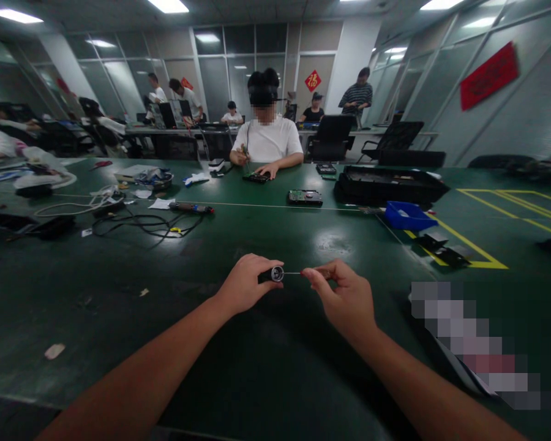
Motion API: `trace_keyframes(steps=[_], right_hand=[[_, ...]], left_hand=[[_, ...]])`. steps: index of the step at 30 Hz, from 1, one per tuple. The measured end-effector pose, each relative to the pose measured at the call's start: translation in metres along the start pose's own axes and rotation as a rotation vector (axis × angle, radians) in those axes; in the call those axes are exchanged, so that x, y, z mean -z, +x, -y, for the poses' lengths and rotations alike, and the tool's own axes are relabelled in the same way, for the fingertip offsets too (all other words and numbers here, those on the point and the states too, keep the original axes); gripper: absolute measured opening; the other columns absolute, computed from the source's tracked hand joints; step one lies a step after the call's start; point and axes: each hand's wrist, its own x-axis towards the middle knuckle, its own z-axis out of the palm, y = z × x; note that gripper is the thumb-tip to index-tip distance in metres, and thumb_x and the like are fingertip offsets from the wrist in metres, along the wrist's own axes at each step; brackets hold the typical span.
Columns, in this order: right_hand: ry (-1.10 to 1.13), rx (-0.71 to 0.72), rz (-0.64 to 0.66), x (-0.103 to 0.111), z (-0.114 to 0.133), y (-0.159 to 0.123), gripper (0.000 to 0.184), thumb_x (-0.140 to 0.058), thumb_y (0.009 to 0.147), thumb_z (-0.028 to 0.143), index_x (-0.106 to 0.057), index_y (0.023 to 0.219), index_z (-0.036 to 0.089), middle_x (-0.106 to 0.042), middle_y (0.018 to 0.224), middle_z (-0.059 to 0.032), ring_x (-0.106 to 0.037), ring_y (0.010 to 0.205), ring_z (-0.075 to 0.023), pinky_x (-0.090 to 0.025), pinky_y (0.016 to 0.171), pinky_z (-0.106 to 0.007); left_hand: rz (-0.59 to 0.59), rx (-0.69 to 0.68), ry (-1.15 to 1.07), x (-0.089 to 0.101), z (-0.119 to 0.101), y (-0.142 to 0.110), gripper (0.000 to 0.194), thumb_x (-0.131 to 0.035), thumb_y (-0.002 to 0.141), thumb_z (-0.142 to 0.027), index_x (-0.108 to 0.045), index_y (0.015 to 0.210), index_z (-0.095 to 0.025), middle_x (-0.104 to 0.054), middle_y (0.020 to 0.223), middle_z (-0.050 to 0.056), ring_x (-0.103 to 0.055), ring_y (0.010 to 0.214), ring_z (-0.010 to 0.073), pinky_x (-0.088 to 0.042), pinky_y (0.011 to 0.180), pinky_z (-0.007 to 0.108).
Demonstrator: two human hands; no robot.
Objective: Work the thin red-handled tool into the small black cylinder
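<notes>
My left hand point(247, 283) is closed around a short black cylindrical handle with a silver end point(275, 274), held just above the green table point(211, 343). My right hand point(344, 293) pinches a thin metal bit point(294, 273) whose tip points at the handle's silver end. The two hands are close together near the middle of the view. Whether the bit sits inside the handle I cannot tell.
Across the table a person in a white shirt works on a dark device point(257, 177). A circuit board point(305, 196), a black case point(390, 184), a blue tray point(408, 215), a screwdriver point(190, 208) and tangled cables point(133, 223) lie farther off. Other people stand at the back.
</notes>
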Motion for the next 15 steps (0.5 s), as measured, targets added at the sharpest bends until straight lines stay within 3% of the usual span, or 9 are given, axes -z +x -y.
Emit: trace_keyframes(steps=[9,15], right_hand=[[-0.159,0.043,-0.118,0.0004,0.0018,0.0009,0.039,-0.065,0.089,0.048,-0.06,0.061,0.021,-0.058,0.051,0.0034,-0.052,0.044,-0.011,-0.035,0.047,-0.025],[-0.175,0.14,-0.015,0.0002,0.0009,-0.0038,0.042,-0.064,0.088,0.053,-0.058,0.06,0.023,-0.057,0.051,0.0021,-0.051,0.045,-0.0125,-0.039,0.048,-0.027]], left_hand=[[-0.001,0.013,-0.001,0.0007,-0.0006,-0.0008,0.04,-0.077,0.084,-0.033,-0.067,0.122,-0.026,-0.074,0.114,0.002,-0.064,0.105,0.023,-0.045,0.097,0.043],[-0.005,0.024,-0.013,0.0006,0.002,-0.0011,0.04,-0.076,0.085,-0.034,-0.066,0.123,-0.026,-0.073,0.117,0.003,-0.064,0.107,0.0234,-0.045,0.099,0.044]])
